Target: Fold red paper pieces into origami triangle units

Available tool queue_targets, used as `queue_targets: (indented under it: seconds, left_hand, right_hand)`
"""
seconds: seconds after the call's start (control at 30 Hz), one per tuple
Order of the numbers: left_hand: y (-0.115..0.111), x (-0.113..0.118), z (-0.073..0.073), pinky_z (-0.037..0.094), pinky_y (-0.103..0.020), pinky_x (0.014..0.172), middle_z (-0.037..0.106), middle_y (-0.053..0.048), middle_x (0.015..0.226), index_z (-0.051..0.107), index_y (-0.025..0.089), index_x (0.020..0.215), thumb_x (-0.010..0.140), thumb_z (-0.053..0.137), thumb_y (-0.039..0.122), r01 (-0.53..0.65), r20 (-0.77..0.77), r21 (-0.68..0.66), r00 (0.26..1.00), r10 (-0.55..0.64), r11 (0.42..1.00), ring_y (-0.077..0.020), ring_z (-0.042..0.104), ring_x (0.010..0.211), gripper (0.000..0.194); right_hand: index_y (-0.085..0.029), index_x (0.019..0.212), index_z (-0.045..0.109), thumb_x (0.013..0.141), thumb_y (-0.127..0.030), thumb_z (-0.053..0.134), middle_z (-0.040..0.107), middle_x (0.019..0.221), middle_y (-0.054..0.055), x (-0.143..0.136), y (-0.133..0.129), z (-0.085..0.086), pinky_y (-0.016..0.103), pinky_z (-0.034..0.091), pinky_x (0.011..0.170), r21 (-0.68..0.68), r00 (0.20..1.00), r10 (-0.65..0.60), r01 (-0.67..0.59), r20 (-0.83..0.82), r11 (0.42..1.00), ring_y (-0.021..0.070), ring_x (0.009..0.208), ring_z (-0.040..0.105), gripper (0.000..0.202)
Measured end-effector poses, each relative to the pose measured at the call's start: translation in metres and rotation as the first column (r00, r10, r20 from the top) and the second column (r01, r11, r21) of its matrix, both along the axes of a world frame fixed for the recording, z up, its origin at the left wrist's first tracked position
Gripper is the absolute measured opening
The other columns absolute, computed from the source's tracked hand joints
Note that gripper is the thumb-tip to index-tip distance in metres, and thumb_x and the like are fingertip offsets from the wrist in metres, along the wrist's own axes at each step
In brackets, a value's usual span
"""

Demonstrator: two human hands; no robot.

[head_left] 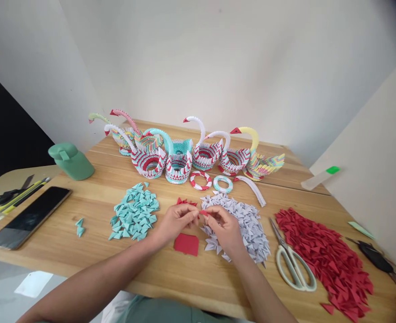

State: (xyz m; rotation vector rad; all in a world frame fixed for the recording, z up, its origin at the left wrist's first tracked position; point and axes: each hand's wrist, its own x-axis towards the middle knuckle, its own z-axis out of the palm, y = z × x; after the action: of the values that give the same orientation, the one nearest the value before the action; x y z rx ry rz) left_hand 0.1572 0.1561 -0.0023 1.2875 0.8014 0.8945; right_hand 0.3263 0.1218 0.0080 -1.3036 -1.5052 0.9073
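A small red folded paper piece (pixel 204 212) is pinched between the thumb and fingers of my right hand (pixel 227 228). My left hand (pixel 179 220) is closed in a pinch at the near end of the same piece, its fingertips almost meeting those of the right. Just below lies a short stack of flat red paper (pixel 186 245). Behind my left hand, partly hidden, is a small group of red folded pieces (pixel 186 202). A heap of pale lilac folded triangles (pixel 251 224) spreads beside and under my right hand. To the left sits a pile of turquoise triangles (pixel 135 213).
Several folded-paper swans (pixel 179 168) stand along the back, with two paper rings (pixel 201 173) and a curved white neck (pixel 253 189) before them. Scissors (pixel 292 264) lie beside a large red heap (pixel 328 255). A phone (pixel 29 215) and green bottle (pixel 72 162) are left.
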Motion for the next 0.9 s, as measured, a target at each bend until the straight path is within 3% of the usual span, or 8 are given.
queue_targets:
  seconds: [0.13,0.23,0.33,0.5,0.6,0.7,0.9]
  left_hand:
    - [0.0018,-0.0015,0.0058,0.044,-0.024,0.055,0.066,-0.004,0.066,0.065,0.011,0.080,0.079,0.060,0.056,0.096,0.110,-0.185,0.991,-0.076,0.978,-0.0101,0.055,0.051,0.045]
    - [0.0027,-0.0025,0.0096,0.045,-0.023,0.054,0.067,-0.003,0.063,0.064,0.011,0.074,0.070,0.072,0.050,0.159,0.183,-0.294,0.977,-0.108,0.943,-0.0094,0.057,0.049,0.040]
    - [0.0034,-0.0028,0.0103,0.044,-0.021,0.053,0.066,-0.002,0.060,0.064,0.011,0.073,0.063,0.080,0.042,0.136,0.221,-0.338,0.973,-0.062,0.931,-0.0087,0.057,0.048,0.036]
    - [0.0059,-0.0034,0.0050,0.044,-0.021,0.054,0.067,-0.001,0.061,0.065,0.011,0.078,0.063,0.081,0.039,0.072,0.206,-0.298,0.979,-0.009,0.952,-0.0089,0.058,0.051,0.036]
    - [0.0074,-0.0041,0.0019,0.043,-0.021,0.053,0.064,0.001,0.062,0.064,0.013,0.083,0.064,0.079,0.041,0.021,0.175,-0.232,0.984,0.021,0.973,-0.0082,0.056,0.050,0.036]
    - [0.0061,-0.0037,0.0022,0.043,-0.021,0.054,0.064,0.001,0.066,0.063,0.014,0.085,0.067,0.076,0.040,-0.018,0.151,-0.136,0.988,0.038,0.991,-0.0079,0.054,0.052,0.034]
    - [0.0001,-0.0013,0.0082,0.044,-0.022,0.062,0.068,-0.004,0.077,0.064,0.013,0.090,0.074,0.071,0.031,-0.087,0.069,0.037,0.994,0.084,0.996,-0.0113,0.058,0.066,0.025]
  right_hand:
    - [-0.023,0.087,0.067,0.086,-0.018,0.054,0.064,0.082,0.003,-0.0014,-0.0011,0.0025,0.030,0.046,0.072,0.276,0.988,-0.024,-0.019,0.152,0.961,0.0183,0.077,0.059,0.013]
    - [-0.025,0.088,0.068,0.087,-0.015,0.053,0.064,0.086,0.005,-0.0022,-0.0012,0.0035,0.032,0.047,0.074,0.347,0.980,0.008,-0.078,0.201,0.935,0.0192,0.082,0.061,0.018]
    - [-0.025,0.088,0.068,0.085,-0.015,0.053,0.066,0.088,0.005,-0.0025,-0.0008,0.0020,0.034,0.048,0.076,0.309,0.982,0.015,-0.073,0.188,0.948,0.0197,0.083,0.062,0.018]
    - [-0.024,0.093,0.068,0.084,-0.017,0.052,0.068,0.094,0.005,-0.0005,-0.0002,-0.0010,0.036,0.049,0.082,0.207,0.992,0.039,-0.064,0.123,0.976,0.0209,0.089,0.063,0.020]
    - [-0.023,0.103,0.067,0.088,-0.028,0.051,0.070,0.100,0.006,0.0005,-0.0007,0.0024,0.035,0.051,0.082,0.024,0.999,0.038,-0.038,0.002,0.999,0.0219,0.093,0.064,0.023]
    - [-0.023,0.105,0.067,0.089,-0.041,0.052,0.070,0.092,0.005,0.0007,-0.0006,0.0059,0.032,0.053,0.073,-0.124,0.995,0.023,-0.035,-0.094,0.992,0.0215,0.083,0.066,0.028]
    - [-0.020,0.088,0.068,0.083,-0.042,0.061,0.067,0.075,0.003,0.0013,0.0017,-0.0016,0.027,0.049,0.061,-0.133,0.994,0.005,-0.019,-0.107,0.991,0.0175,0.066,0.060,0.023]
